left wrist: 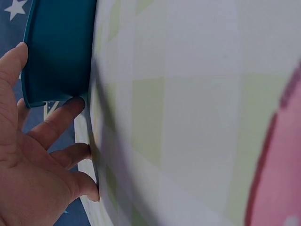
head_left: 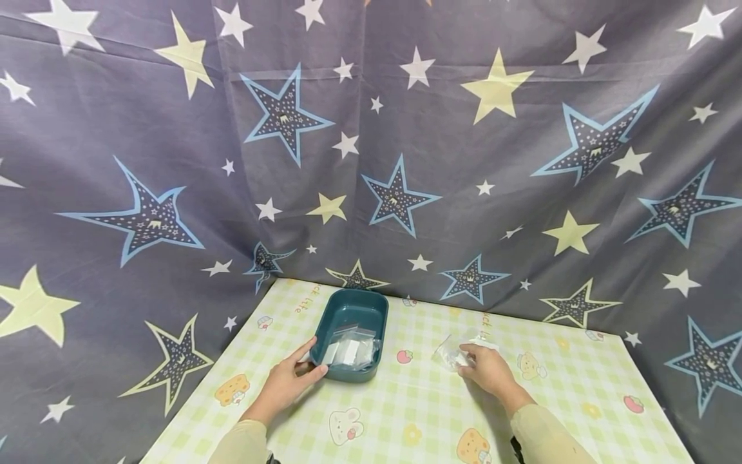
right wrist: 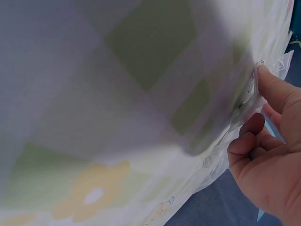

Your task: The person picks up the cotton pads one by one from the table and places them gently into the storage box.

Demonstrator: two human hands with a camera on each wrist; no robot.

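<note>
A teal tray (head_left: 371, 308) stands on the checked tablecloth (head_left: 417, 399) with several clear plastic bags (head_left: 351, 352) inside. My left hand (head_left: 310, 357) rests against its near left corner, index finger along the side, thumb along the front wall. The left wrist view shows the tray wall (left wrist: 56, 47) with my left hand (left wrist: 49, 75) touching it, thumb at the rim and fingertips (left wrist: 77, 103) at the base. To the right, my right hand (head_left: 466, 361) pinches a clear plastic bag (head_left: 447, 351) from a small pile on the cloth. In the right wrist view that hand (right wrist: 258, 96) curls at the bag's edge (right wrist: 245, 96).
A star-printed curtain (head_left: 371, 161) hangs close behind and around the table. The table's left edge (head_left: 191, 393) lies just beyond my left hand. Cartoon prints dot the cloth in front of both hands.
</note>
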